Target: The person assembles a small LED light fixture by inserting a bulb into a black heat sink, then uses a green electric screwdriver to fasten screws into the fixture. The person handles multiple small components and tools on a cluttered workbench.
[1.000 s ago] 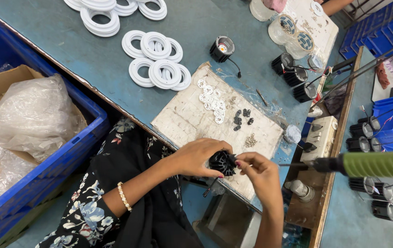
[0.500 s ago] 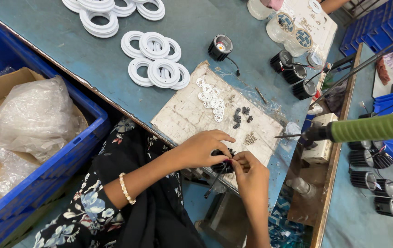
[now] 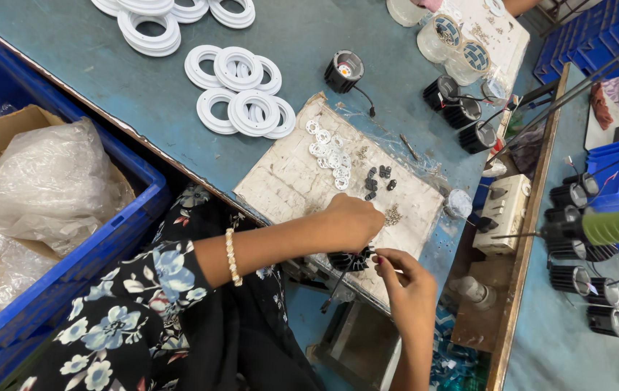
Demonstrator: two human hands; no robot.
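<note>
On the blue-grey metal workbench (image 3: pixel 107 87), a worn white rectangular work board (image 3: pixel 302 181) lies at the near edge, with small white plastic rings (image 3: pixel 331 152) and small black screws-like parts (image 3: pixel 376 181) on its far half, and the left hand (image 3: pixel 353 221) and right hand (image 3: pixel 405 279) meet over its near edge at a black finned round heat sink (image 3: pixel 349 259). Behind the board, flat white plastic trim rings (image 3: pixel 241 90) lie overlapping mid-bench, a black cylindrical lamp housing (image 3: pixel 343 71) stands to their right, and more stacked white rings (image 3: pixel 150 29) sit by the far edge. A blue plastic crate (image 3: pixel 85 253) holding a cardboard box with clear plastic bags (image 3: pixel 49 181) stands left of the bench's near edge; a green-handled powered screwdriver (image 3: pixel 606 226) hangs over the bench's right edge.
</note>
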